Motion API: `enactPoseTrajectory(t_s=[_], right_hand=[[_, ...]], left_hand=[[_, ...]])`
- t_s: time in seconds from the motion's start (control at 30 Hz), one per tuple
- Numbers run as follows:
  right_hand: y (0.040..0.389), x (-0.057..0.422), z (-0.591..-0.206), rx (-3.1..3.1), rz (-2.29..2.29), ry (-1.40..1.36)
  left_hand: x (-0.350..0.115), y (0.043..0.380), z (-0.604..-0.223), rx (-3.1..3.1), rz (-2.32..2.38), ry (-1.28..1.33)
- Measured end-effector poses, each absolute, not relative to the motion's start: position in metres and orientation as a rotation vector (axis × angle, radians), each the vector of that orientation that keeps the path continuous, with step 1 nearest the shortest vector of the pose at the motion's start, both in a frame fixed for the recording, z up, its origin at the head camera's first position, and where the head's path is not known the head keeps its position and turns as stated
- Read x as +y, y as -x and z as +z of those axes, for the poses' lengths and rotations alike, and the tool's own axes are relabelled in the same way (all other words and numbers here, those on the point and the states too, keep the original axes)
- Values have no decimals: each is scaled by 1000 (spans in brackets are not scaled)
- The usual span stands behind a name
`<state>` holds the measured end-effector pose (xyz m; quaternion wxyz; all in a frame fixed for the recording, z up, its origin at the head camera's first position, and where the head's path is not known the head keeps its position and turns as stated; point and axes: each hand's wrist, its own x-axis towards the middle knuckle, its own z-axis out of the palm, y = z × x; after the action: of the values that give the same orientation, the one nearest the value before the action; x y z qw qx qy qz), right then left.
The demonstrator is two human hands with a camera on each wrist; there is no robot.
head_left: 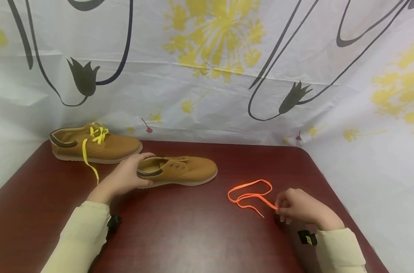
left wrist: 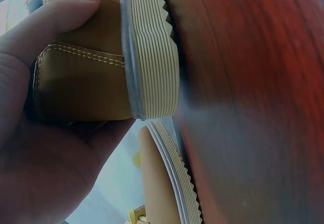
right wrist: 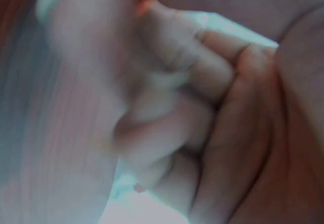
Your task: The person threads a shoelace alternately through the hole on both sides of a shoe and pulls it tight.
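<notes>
Left hand [head_left: 127, 173]: grips unlaced tan low-cut shoe [head_left: 196, 170] by heel
Right hand [head_left: 303, 206]: pinches flat orange fabric shoelace [head_left: 253, 195], mostly lying between hands

A reddish table [head_left: 193, 239] bears a yellow-laced shoe [head_left: 119, 146], an unlaced shoe [head_left: 198, 170] and an orange lace [head_left: 252, 195].

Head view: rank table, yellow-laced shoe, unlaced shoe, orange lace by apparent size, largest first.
1. Table
2. Yellow-laced shoe, unlaced shoe: too close to rank; left hand hides part of the latter
3. Orange lace
</notes>
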<state>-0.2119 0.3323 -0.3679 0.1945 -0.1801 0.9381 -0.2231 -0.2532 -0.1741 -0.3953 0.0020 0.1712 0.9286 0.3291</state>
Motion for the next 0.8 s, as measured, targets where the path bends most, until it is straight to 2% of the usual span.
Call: enactPoseTrajectory(t_s=[0.3,0.6,0.8], right_hand=[[214,319,-352,2478,-1120,759],[207,301,-337,2372,-1263,980],[211,279,-332,2355,-1332,1026]], left_hand=[[-173,252,-392,2917,1038,-536],[-174,253,-392,2918,1016,-552],[-173,250,-385,2927,927,-529]])
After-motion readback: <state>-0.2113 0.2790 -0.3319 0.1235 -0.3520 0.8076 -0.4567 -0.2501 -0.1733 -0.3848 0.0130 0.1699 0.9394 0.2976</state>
